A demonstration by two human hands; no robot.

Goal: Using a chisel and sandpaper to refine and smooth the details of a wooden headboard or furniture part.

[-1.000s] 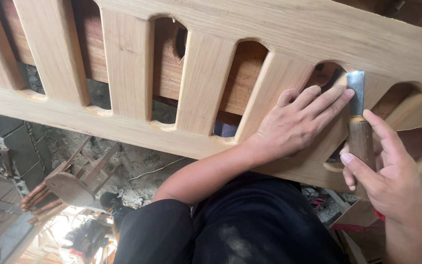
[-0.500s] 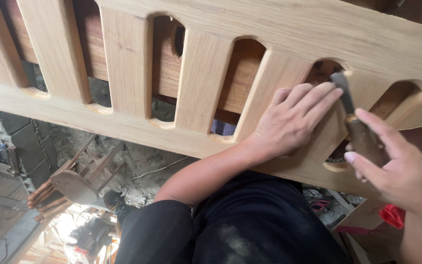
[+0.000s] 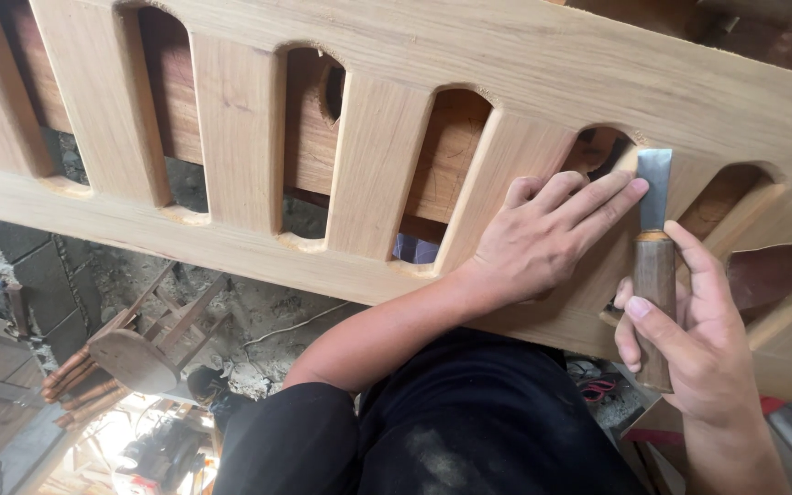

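Right hand (image 3: 689, 339) wraps chisel (image 3: 654, 266) by wooden handle, blade at slat opening. Left hand (image 3: 543, 238) spread flat on panel (image 3: 543, 64). Chisel rigid, sharp-edged: hold handle only.

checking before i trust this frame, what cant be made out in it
All in the head view:
- Chisel: its cutting edge lies against the wooden panel, so its contact point is unclear; the right hand covers its handle's lower end.
- Left hand: its palm covers the slat beneath.
- Panel: cut off by the frame's edges on the left and right.
- Floor clutter, lower left: too blurred and overexposed to identify.
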